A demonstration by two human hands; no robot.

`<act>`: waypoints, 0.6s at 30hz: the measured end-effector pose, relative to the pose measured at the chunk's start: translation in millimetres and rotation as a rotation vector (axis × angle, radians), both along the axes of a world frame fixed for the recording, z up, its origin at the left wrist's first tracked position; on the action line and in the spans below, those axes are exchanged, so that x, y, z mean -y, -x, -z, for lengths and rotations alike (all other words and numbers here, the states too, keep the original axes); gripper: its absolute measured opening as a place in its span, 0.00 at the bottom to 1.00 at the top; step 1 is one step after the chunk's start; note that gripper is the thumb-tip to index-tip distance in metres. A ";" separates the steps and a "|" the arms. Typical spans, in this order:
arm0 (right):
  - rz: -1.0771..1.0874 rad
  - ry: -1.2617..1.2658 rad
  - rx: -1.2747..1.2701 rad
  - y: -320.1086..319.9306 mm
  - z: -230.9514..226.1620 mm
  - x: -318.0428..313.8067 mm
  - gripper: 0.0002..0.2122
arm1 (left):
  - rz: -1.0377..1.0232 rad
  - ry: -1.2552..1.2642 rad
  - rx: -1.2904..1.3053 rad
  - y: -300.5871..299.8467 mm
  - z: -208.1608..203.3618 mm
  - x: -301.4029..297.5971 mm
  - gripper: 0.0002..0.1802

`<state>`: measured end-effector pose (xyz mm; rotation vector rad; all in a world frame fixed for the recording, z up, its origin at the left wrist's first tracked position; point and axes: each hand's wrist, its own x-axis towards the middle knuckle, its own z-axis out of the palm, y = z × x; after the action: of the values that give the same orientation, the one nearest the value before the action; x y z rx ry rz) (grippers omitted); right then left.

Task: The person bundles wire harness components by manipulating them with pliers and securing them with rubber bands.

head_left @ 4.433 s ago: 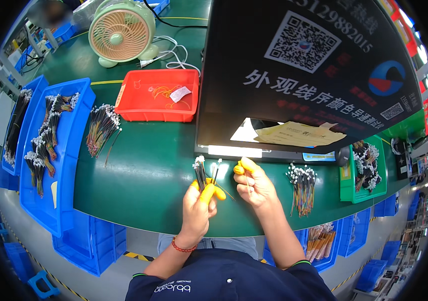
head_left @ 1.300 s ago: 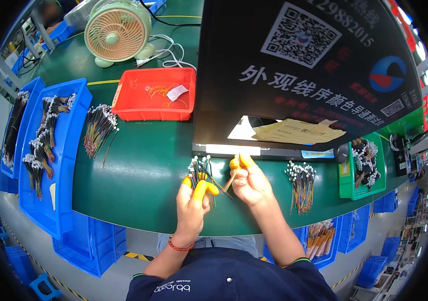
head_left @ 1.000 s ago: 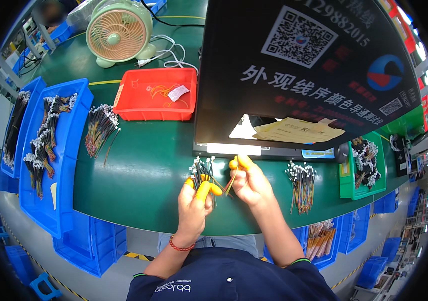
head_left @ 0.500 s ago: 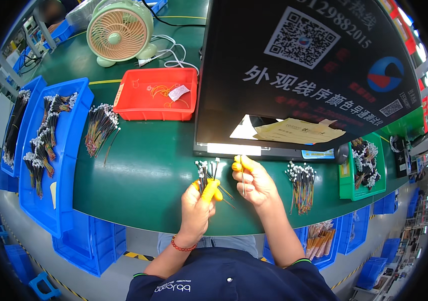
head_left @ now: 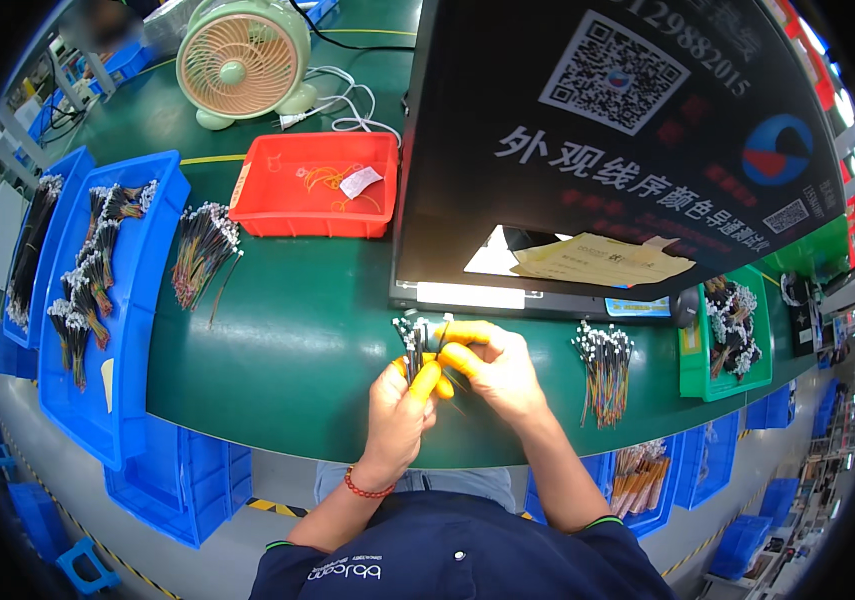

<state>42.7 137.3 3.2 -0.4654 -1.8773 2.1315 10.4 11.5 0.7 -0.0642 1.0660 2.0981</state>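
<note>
My left hand (head_left: 399,412), with yellow finger covers, is closed round a small bunch of dark wire harnesses (head_left: 413,335). Their white connectors point up, away from me. Close beside it, my right hand (head_left: 507,378), also in yellow finger covers, pinches a single wire harness (head_left: 447,325) with a white end. Its fingertips come right up to the bunch and partly hide it. Both hands are over the green table, just in front of a black box-shaped machine (head_left: 462,225) with a lit white strip (head_left: 472,296) along its lower front.
Harness bundles lie on the table at right (head_left: 604,375) and left (head_left: 205,255). Blue bins (head_left: 132,330) with harnesses stand far left, a green bin (head_left: 725,388) at right. A red tray (head_left: 312,228) and a fan (head_left: 237,65) stand behind. A blue crate (head_left: 172,490) sits below the table edge.
My right hand has moved left from the machine's front edge to the bunch, bringing its harness along. My left hand still holds the bunch in nearly the same place.
</note>
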 end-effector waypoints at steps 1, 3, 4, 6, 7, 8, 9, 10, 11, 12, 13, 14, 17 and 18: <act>-0.017 0.080 0.030 -1.2 -4.8 3.9 0.07 | 0.015 -0.012 -0.017 -0.6 0.9 -0.6 0.06; -0.037 0.160 0.060 -3.6 -10.5 1.7 0.06 | 0.022 0.014 -0.020 0.1 -4.2 0.2 0.06; -0.040 0.435 0.138 -5.5 -11.2 -7.8 0.06 | 0.028 0.041 -0.025 0.6 -6.2 0.9 0.06; 0.009 0.767 0.208 -1.8 -12.2 -15.7 0.07 | 0.032 0.008 -0.021 4.5 -0.5 4.5 0.07; 0.029 0.832 0.198 -0.1 -10.8 -18.8 0.08 | 0.012 0.003 -0.021 5.4 0.9 5.3 0.07; 0.048 0.898 0.187 0.9 -8.3 -21.6 0.08 | -0.009 -0.002 -0.021 6.1 1.9 5.9 0.07; 0.048 0.898 0.188 1.9 -6.7 -22.5 0.08 | -0.031 -0.006 -0.022 6.3 2.1 6.1 0.06; 0.077 0.938 0.176 2.6 -5.1 -23.2 0.09 | -0.032 -0.006 -0.021 6.1 1.9 5.9 0.06; 0.106 0.977 0.164 3.1 -3.0 -23.9 0.09 | -0.031 0.002 -0.036 5.8 1.5 5.6 0.06; 0.105 0.978 0.164 2.3 1.1 -26.1 0.09 | -0.031 0.012 -0.051 5.6 1.0 5.7 0.06; 0.069 1.040 0.143 0.2 6.0 -29.7 0.09 | -0.032 0.012 -0.051 5.7 0.4 5.8 0.06; 0.033 1.101 0.121 -0.8 9.1 -31.8 0.08 | -0.033 0.004 -0.041 6.0 -0.3 5.6 0.06; 0.040 1.126 0.091 1.0 11.5 -31.1 0.08 | -0.038 -0.003 -0.037 5.6 2.4 5.8 0.06; 0.041 1.126 0.090 1.2 12.5 -30.9 0.08 | -0.042 -0.003 -0.044 5.6 3.6 5.9 0.06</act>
<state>41.5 168.2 -9.3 -0.7764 -0.4893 2.9792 4.8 5.6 -2.9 -0.0402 1.0967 2.1476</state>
